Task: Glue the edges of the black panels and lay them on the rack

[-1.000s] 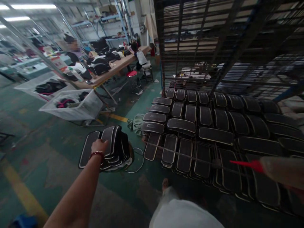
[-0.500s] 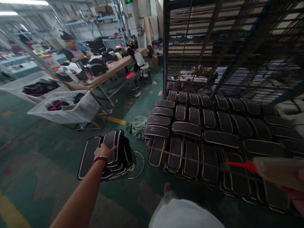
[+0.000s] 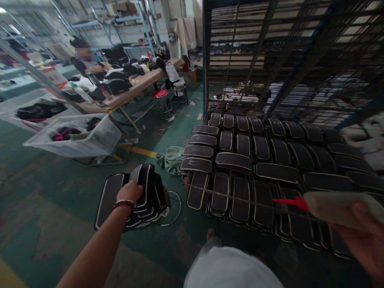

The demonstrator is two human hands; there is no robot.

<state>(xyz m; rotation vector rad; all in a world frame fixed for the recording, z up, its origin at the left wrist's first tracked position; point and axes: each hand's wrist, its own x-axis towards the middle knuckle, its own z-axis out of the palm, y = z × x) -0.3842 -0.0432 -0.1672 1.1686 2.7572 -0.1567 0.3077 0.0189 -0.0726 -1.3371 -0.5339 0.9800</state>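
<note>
On the left, our left hand point(image 3: 129, 194) has its grip closed on the edge of a dark panel point(image 3: 136, 175), tilted up at the top of a stack point(image 3: 157, 200). We judge it best to keep the thumb at that edge and part one panel cleanly, so its neighbours do not slide. On the right, our right hand point(image 3: 361, 240) has its grip wrapped around a squeeze bottle point(image 3: 330, 204), the red nozzle point(image 3: 291, 202) pointing left; we should hold it lightly, or it may drip.

Left to right, we count two white bins point(image 3: 72, 144), one stack, one red-topped stool point(image 3: 160, 93), one green cloth bundle point(image 3: 172, 160), several rows of panels point(image 3: 277, 172), too overlapped for us to number surely, and one bottle.
</note>
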